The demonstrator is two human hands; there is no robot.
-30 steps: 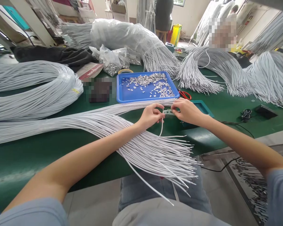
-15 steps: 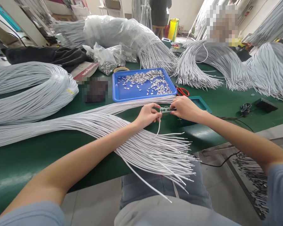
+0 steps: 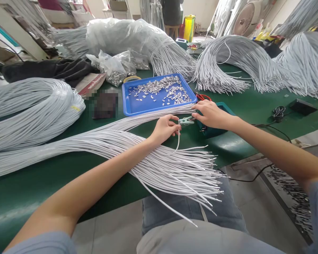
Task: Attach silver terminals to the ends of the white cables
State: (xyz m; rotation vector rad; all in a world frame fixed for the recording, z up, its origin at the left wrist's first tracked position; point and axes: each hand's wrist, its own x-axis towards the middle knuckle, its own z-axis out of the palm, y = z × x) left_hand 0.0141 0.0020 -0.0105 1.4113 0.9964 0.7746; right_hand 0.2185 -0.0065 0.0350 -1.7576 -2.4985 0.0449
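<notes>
1. Since the earlier frame: right hand [image 3: 212, 114] has shifted back off the pale-green clip [image 3: 186, 121]; more clip shows.
2. Nearest: loose cable bundle [image 3: 175, 173], ends fanned over the green table [image 3: 108, 197], under the left forearm.
3. Left hand [image 3: 164, 129]: fingertips pinched on one white cable [image 3: 178, 138] at the clip's left end.
4. Right fingers at the clip's right end; can't tell if gripping.
5. Behind: teal tray [image 3: 227, 107], blue tray [image 3: 136, 107] with metal pieces [image 3: 159, 85], red-handled tool [image 3: 204, 97].
6. Far: plastic-wrapped bundle [image 3: 116, 37], fan [image 3: 245, 19].
</notes>
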